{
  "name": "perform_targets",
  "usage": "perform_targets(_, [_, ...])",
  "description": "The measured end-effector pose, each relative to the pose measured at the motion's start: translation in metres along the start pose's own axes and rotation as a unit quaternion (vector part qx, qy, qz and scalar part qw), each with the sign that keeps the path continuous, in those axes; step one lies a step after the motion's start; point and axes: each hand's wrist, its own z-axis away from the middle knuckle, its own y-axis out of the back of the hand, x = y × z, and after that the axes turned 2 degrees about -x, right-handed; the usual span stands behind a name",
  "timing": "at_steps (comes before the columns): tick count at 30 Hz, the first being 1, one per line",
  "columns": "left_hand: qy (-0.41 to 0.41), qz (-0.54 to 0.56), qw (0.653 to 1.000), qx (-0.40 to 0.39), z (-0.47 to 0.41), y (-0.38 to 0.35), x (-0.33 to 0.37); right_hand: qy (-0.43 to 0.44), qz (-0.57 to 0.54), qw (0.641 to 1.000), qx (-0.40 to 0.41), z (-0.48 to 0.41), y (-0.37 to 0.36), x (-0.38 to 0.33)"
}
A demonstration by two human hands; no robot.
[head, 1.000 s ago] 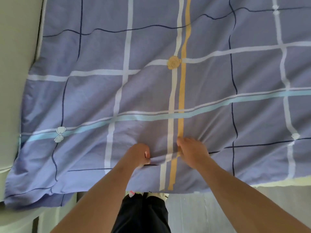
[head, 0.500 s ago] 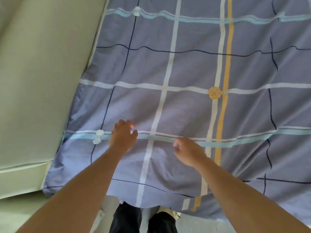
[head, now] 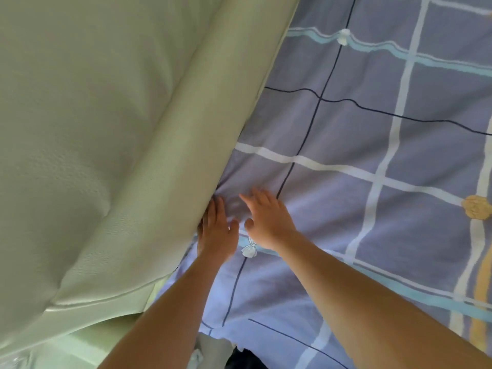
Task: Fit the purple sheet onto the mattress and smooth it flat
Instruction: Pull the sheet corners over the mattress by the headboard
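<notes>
We see one purple sheet (head: pixel 372 129) spread out beneath both hands, filling the right side of the view. Its left edge slants from top centre down to bottom centre, tight against one pale green padded panel (head: pixel 93 129). It runs off the frame, so we cannot tell its long axis. The left hand (head: pixel 217 230) has straight fingers (head: pixel 217 206) pressed at the seam between sheet and panel, gripping nothing. Just beside it, the right hand (head: pixel 266 222) lies flat with fingers (head: pixel 259 195) spread, also holding nothing. We count a white bow (head: pixel 249 249) by the wrists, a second bow (head: pixel 343 35) near the top, and one yellow rose (head: pixel 476 207). Open sheet stretches away rightward.
</notes>
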Motion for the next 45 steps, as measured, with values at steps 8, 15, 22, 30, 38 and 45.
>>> perform_targets(8, [0.044,-0.045,0.998,-0.01,0.009,-0.003,-0.003,0.059,0.068,0.994,-0.055,0.014,-0.013,-0.008])
perform_targets(15, [0.011,-0.036,0.999,0.031,-0.004,0.008,0.058,-0.122,-0.031,0.989,0.082,0.002,0.037,0.055])
perform_targets(22, [-0.168,-0.18,0.968,-0.054,-0.091,0.03,0.099,-0.206,-0.001,0.978,-0.016,-0.01,0.049,0.092])
perform_targets(30, [-0.063,-0.261,0.962,-0.057,-0.087,0.042,0.13,-0.05,0.074,0.995,0.035,-0.015,0.067,0.094])
perform_targets(38, [-0.155,-0.05,0.987,-0.017,-0.187,0.063,0.179,-0.196,-0.007,0.976,0.09,-0.057,0.109,0.16])
perform_targets(45, [-0.096,-0.139,0.986,0.003,-0.207,0.038,0.163,-0.228,-0.003,0.973,0.043,-0.04,0.094,0.2])
